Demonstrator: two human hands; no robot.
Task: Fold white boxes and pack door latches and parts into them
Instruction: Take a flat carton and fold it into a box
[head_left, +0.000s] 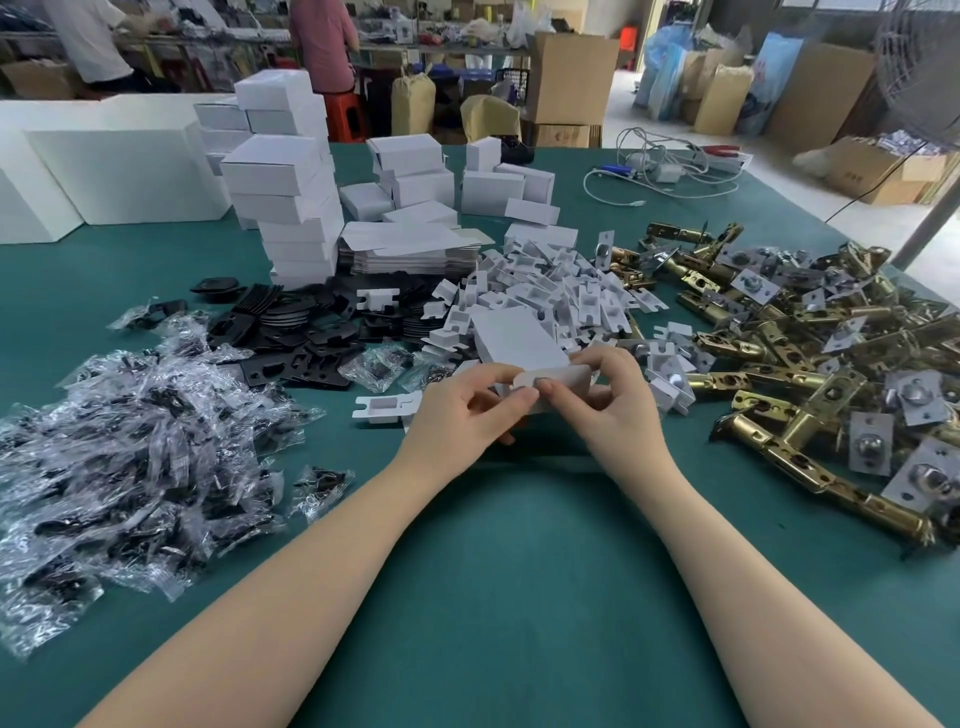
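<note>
Box-folding is the step in hand: a small white box (519, 338) is held just above the green bench (493, 571), in the middle of the view, with both hands working at its near end. The left hand (467, 405) has its grip pinched on the rounded end flap (550, 378), thumb and forefinger curled against it, while the right hand (613, 395) grips the box's right side, its fingers curled round the corner. Whether anything is already inside the box cannot be told, since the open end faces away from clear view. To the right lies a heap of brass door latches (779, 374); beyond the box, a pile of white card inserts (550, 291); to the left, black plates (301, 332) and bagged screws (130, 441). Finished boxes stand stacked (291, 208) at the back left. The next move, as I judge it, calls for tucking the flap squarely into its slot, then reaching right for a latch if the box is not yet filled.
</note>
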